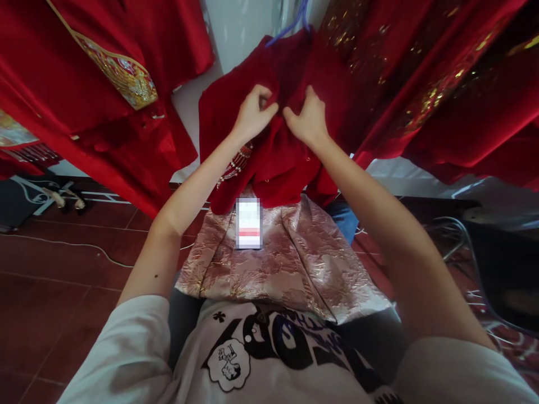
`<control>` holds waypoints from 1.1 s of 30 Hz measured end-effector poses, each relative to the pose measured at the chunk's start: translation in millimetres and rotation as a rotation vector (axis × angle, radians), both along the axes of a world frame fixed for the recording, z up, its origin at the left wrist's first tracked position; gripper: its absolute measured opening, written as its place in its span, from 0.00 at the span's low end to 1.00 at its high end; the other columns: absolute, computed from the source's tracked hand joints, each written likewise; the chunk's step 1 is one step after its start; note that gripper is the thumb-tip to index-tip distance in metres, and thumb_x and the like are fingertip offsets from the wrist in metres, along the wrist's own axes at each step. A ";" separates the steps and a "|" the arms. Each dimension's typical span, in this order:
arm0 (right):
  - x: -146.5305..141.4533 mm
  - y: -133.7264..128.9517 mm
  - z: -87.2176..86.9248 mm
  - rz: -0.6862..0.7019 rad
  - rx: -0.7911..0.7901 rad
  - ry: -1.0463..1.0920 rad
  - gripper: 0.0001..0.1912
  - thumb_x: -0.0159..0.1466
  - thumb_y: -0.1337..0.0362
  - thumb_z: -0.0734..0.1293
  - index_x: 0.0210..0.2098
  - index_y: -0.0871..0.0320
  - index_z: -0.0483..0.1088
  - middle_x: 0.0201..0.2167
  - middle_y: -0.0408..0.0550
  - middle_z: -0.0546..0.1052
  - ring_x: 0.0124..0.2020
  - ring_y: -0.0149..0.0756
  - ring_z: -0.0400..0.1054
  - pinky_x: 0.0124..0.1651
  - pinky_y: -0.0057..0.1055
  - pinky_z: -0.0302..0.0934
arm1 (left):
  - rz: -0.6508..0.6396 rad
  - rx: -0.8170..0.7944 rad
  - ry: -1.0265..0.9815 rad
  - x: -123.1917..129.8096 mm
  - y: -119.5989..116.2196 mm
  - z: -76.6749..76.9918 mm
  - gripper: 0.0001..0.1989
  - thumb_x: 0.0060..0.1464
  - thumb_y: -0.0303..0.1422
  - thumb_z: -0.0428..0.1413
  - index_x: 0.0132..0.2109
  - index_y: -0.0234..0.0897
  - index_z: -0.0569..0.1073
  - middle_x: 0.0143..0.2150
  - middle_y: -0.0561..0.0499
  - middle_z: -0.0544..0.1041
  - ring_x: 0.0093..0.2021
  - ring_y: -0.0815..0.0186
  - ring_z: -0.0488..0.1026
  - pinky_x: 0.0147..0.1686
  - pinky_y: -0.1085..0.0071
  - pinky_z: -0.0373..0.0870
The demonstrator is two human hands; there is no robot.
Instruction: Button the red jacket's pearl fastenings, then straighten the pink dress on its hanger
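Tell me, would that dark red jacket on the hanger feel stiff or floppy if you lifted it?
Probably floppy: the red jacket bunches where the left hand and right hand pinch it. The beaded tassel would likely swing. It looks fairly thick, so perhaps weighty.

The jacket (273, 151) on the blue hanger (290, 25) is showing deep red; the skirt (286, 264) below is gleaming pale pink with gold brocade; the robe (84, 73) is glowing red with a gold embroidered band (122, 76); the floor (63, 280) is lying in dark red tiles; the T-shirt (252, 359) is showing white with black print.
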State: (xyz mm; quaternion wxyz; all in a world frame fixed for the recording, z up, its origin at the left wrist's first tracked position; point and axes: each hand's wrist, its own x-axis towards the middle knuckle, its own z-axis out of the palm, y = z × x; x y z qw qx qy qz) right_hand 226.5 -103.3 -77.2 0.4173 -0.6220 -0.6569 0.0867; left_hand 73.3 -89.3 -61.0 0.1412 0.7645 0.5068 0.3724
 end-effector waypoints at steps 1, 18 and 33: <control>-0.7 -4.7 2.9 0.012 -0.016 0.010 0.14 0.69 0.60 0.68 0.53 0.50 0.67 0.47 0.53 0.79 0.57 0.52 0.74 0.58 0.44 0.72 | -0.018 -0.002 0.004 3.3 2.7 -4.6 0.19 0.59 0.30 0.57 0.57 0.47 0.77 0.59 0.47 0.81 0.61 0.55 0.77 0.57 0.60 0.74; -8.2 -42.1 -1.7 0.100 -0.070 0.141 0.25 0.71 0.43 0.70 0.63 0.42 0.67 0.51 0.52 0.78 0.61 0.50 0.74 0.48 0.37 0.76 | 0.040 0.057 -0.002 -13.7 -26.7 -17.7 0.21 0.71 0.35 0.49 0.66 0.57 0.70 0.65 0.52 0.77 0.64 0.63 0.77 0.60 0.62 0.76; -3.8 -19.1 -1.8 0.225 0.046 0.310 0.11 0.71 0.51 0.71 0.45 0.48 0.70 0.44 0.47 0.80 0.54 0.45 0.79 0.43 0.34 0.79 | -0.153 -0.070 -0.001 -20.4 -5.4 1.9 0.13 0.63 0.32 0.61 0.54 0.48 0.79 0.54 0.48 0.83 0.57 0.53 0.79 0.53 0.53 0.74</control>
